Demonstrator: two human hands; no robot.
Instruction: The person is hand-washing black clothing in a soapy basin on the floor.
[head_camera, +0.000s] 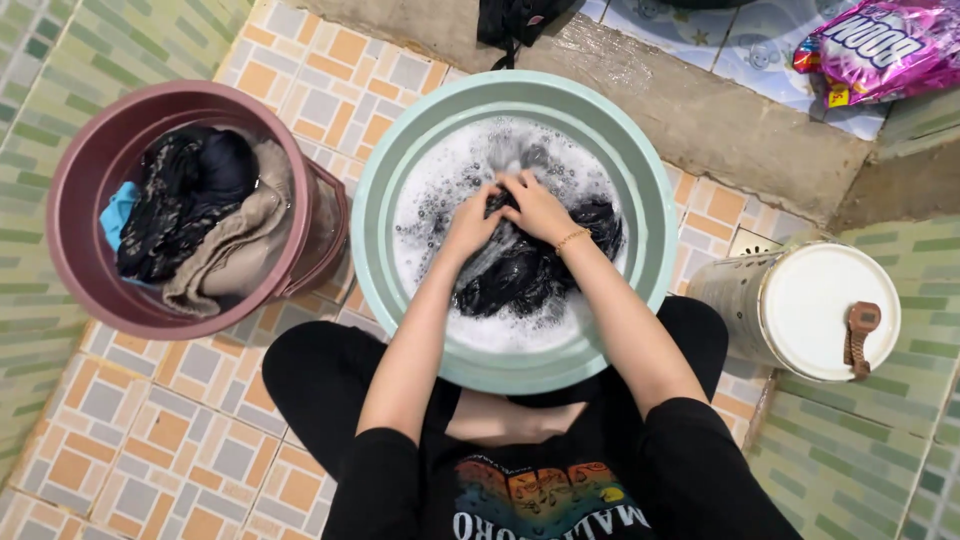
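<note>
On the far left, a maroon bucket (75, 215) sits on the tiled floor (130, 430), filled with dry-looking clothes (195, 215) in black, beige and a bit of blue. Just right of it, touching or nearly so, a pale green basin (385, 185) holds foamy water. In the middle of the suds lies a dark garment (520, 275), wet and bunched. The left hand (470, 222) presses down on it with fingers curled into the cloth, gripping it. The right hand (537, 207), a thin bracelet at its wrist, crosses close beside the left, its fingers also closed on the cloth.

Further right, a white lidded container (820, 305) stands near the basin with a brown wristwatch (860, 335) lying on its lid. A pink detergent bag (880, 45) rests at the far right on a raised ledge.

Hard scrubbing could slop soapy water over the basin's rim, wetting the tiles, which I judge would turn slippery. Splashes might also reach the watch, since it lies uncovered so near.
</note>
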